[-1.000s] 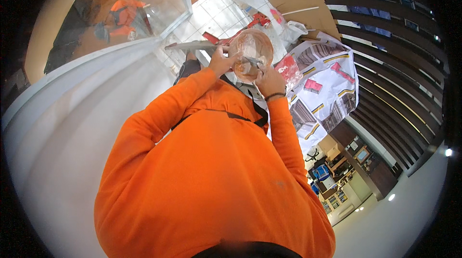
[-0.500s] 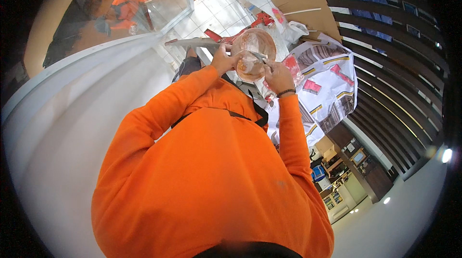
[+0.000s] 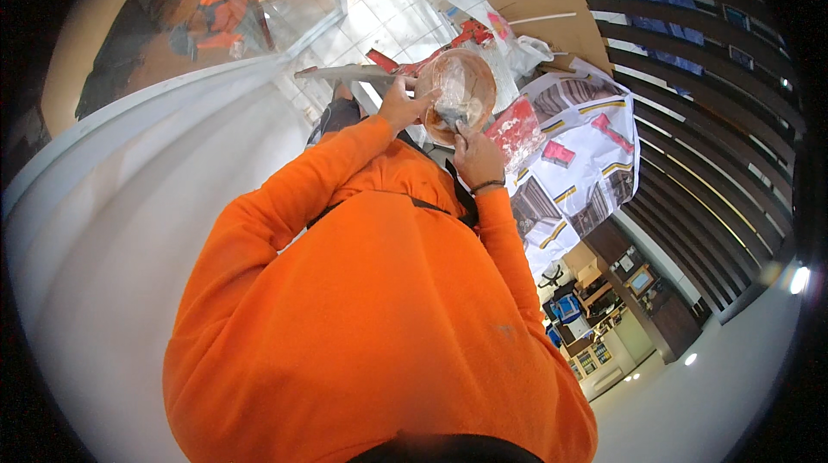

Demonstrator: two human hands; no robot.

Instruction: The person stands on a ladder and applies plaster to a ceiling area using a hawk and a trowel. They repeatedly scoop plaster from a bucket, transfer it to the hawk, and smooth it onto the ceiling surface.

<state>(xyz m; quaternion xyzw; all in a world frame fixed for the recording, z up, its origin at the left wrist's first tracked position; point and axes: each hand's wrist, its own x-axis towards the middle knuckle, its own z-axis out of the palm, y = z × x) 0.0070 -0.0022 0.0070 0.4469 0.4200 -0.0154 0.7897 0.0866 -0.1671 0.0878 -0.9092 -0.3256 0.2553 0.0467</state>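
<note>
A round, translucent orange-brown bucket (image 3: 481, 75), smeared inside with whitish paste, is in front of me. My left hand (image 3: 402, 106) grips its left rim, with the thumb lying toward the inside. My right hand (image 3: 477, 157) is closed around the handle of a putty knife (image 3: 449, 113) at the near right side of the bucket. The knife's grey blade is down inside the bucket, against the near wall, among the paste. Most of its handle is hidden by my fingers.
Right of the bucket lies a red, paste-smeared flat piece (image 3: 516, 131) beside a printed sheet (image 3: 595, 148) with pink scraps. Cardboard (image 3: 548, 14) lies beyond. A long grey board-like piece (image 3: 345, 73) is left of the bucket. Dark slats (image 3: 690, 62) stand right, a white wall (image 3: 190, 170) left.
My right hand has moved left and nearer to me. The putty knife has swung from across the bucket's middle down to its near inner side. My left hand stays on the rim.
</note>
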